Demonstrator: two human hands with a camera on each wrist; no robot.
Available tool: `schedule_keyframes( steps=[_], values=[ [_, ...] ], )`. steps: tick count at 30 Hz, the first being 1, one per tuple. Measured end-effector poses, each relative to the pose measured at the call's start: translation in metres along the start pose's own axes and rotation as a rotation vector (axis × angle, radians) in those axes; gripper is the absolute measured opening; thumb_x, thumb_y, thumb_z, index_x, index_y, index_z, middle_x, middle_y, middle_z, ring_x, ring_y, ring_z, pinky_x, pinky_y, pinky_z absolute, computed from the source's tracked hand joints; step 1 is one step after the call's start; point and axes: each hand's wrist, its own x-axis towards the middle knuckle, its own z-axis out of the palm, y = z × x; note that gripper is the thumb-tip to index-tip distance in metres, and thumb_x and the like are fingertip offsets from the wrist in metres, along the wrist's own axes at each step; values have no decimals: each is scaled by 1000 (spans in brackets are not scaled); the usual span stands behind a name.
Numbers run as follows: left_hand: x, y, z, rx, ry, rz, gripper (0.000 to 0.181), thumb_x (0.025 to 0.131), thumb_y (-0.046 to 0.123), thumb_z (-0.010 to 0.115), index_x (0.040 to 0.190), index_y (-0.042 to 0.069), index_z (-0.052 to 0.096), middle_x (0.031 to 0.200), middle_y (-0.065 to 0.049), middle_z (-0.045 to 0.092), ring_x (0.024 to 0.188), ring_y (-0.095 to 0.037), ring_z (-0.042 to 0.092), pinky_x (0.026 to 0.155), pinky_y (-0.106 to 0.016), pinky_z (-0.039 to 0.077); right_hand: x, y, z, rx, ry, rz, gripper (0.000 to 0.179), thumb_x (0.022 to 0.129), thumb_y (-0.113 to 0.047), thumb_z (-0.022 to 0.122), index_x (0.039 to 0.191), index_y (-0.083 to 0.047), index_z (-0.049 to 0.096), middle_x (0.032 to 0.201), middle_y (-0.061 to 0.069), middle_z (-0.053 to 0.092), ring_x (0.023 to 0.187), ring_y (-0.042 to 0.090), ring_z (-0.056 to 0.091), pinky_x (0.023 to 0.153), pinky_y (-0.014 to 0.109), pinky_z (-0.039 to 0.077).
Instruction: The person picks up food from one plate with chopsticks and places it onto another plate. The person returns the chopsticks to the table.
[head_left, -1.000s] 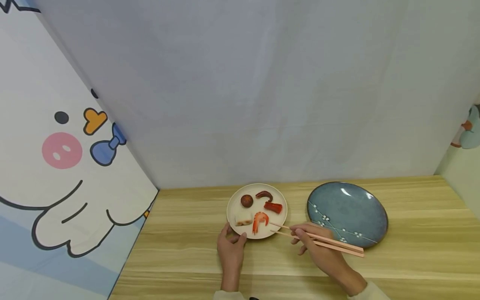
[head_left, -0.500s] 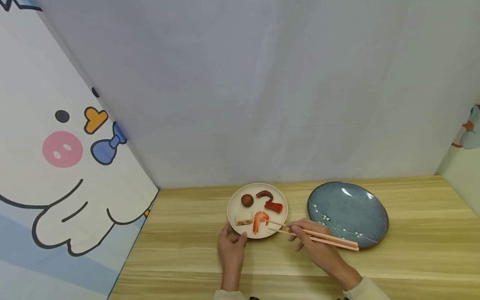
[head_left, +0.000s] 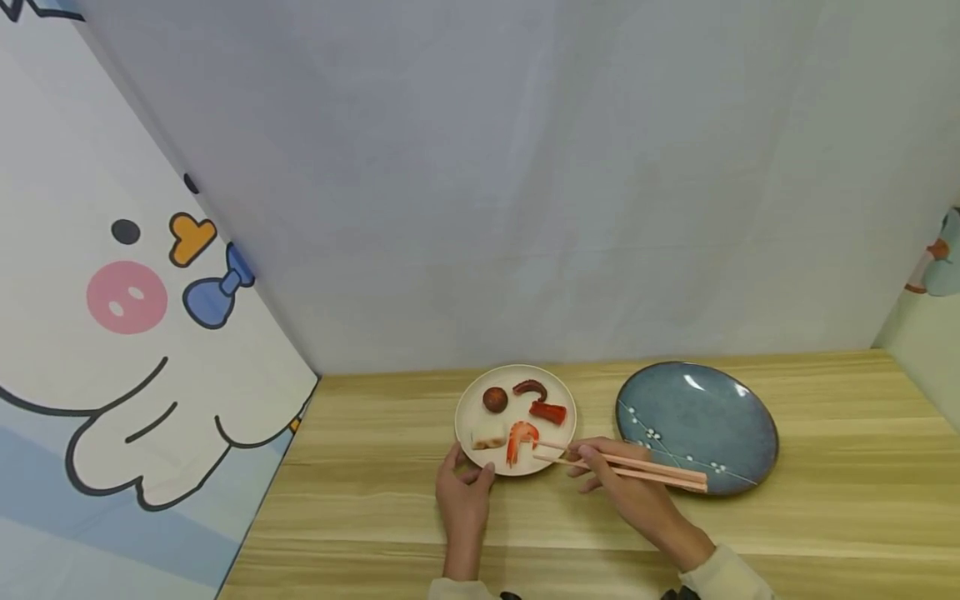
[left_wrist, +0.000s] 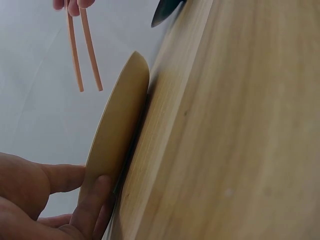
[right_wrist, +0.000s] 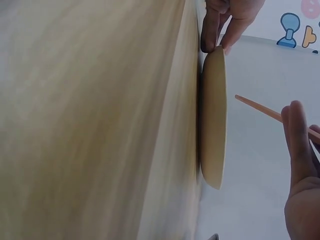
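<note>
My left hand [head_left: 462,500] holds the near left rim of a small cream plate [head_left: 469,419], thumb at the top edge and fingers against its side, as the left wrist view shows. In my right hand [head_left: 633,500] is a pair of pinkish chopsticks [head_left: 667,475]. Their tips are apart and reach over the plate, beside the tail side of an orange shrimp [head_left: 517,433]; contact cannot be told. In the left wrist view the chopsticks [left_wrist: 75,55] hang above the rim. Also on the plate are a brown round mushroom-like piece [head_left: 495,399], a tentacle [head_left: 532,387], a red block [head_left: 548,412] and a pale piece [head_left: 488,438].
A larger blue oval plate [head_left: 690,417] with white blossoms lies to the right, partly behind my right hand. Both plates stand on a wood-grain table [head_left: 360,500]. A grey curtain [head_left: 562,208] rises behind, and a cartoon-print sheet [head_left: 150,400] borders the left.
My right hand has moved left and slightly forward, bringing the chopstick tips closer to the shrimp. The left hand and the plate have stayed in place.
</note>
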Motion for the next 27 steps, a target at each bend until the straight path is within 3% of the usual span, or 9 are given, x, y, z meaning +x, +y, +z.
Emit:
schedule_keyframes(
  steps=[7,9,15,22,27],
  values=[
    [0,1,-1,-20,-16,-16,63,89,-12,76,145,-19,48,123,-29,61,80,-24,71,59,-14,54,2,3,3,-33,103,-30,12,100,2,69,102,13,74,78,2,74,66,14,72,54,34,66],
    [-1,0,-2,-31,-17,-4,62,88,-12,75,144,-20,49,122,-29,61,80,-23,71,59,-15,55,3,3,4,-23,107,-40,11,100,3,68,101,13,74,78,0,73,65,15,71,53,34,66],
    [-2,-4,-1,-40,3,59,59,86,-15,74,139,-24,49,115,-30,61,74,-15,68,58,-17,56,7,6,6,-6,83,-40,11,101,1,68,103,9,75,84,4,75,70,18,74,52,36,66],
    [2,-3,-1,-37,-13,-1,63,87,-13,76,144,-21,49,122,-29,62,80,-23,71,60,-15,56,11,10,6,-2,82,17,14,103,-2,67,106,10,75,88,28,73,71,17,74,54,35,67],
    [3,-4,0,-20,-5,0,64,86,-13,77,143,-21,49,121,-29,63,80,-25,71,59,-14,54,14,13,8,30,76,60,21,104,-3,65,108,17,71,93,33,72,74,18,76,56,34,67]
  ],
)
